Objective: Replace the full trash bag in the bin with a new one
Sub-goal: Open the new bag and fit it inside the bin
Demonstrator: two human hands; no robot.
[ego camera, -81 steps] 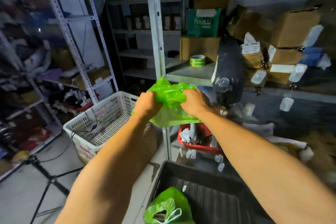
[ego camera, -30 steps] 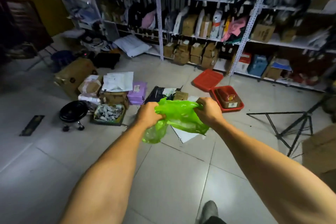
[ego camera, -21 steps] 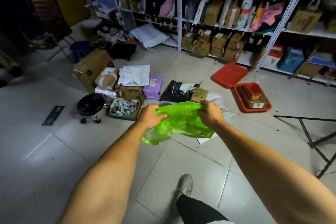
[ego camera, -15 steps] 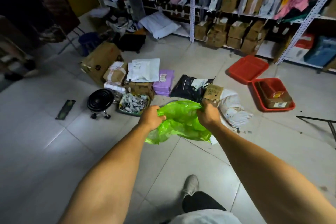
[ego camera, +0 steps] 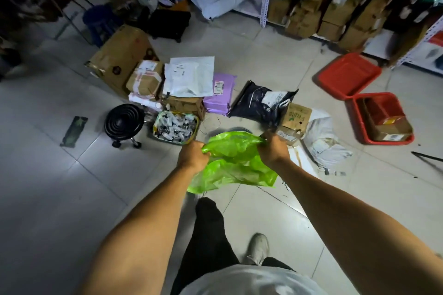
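While both arms reach forward over the tiled floor [ego camera: 48, 199], the scene reads from the left as follows: a dark flat strip [ego camera: 73, 131] lies alone on the tiles, and just right of it stands a black round stool [ego camera: 124, 122] on small castors. Behind the stool rests a large cardboard box [ego camera: 119, 55], with a smaller taped carton [ego camera: 145, 78] against it and a white mailer [ego camera: 190, 76] lying on top of the pile. In front of these sits a green-rimmed tray [ego camera: 176, 124] filled with small pale items too fine to identify. The left hand [ego camera: 194, 157] is closed, gripping the left edge of the green trash bag [ego camera: 235, 163], which hangs crumpled in the air between the two hands, above the floor and just in front of the parcels. A purple mailer [ego camera: 219, 93] and a black mailer [ego camera: 261, 103] lie beyond the bag. The right hand [ego camera: 273, 148] is closed too, clutching the bag's right upper edge. Right of it are a small printed carton [ego camera: 297, 117] and a white sack [ego camera: 323, 143], touching each other. Farther right, two red trays [ego camera: 347, 74] sit side by side on the tiles, the nearer one holding a cardboard box [ego camera: 390, 127]. Metal shelving [ego camera: 335, 7] packed with cartons runs along the back. A dark trouser leg [ego camera: 208, 235] and a pale shoe [ego camera: 259, 246] show below.
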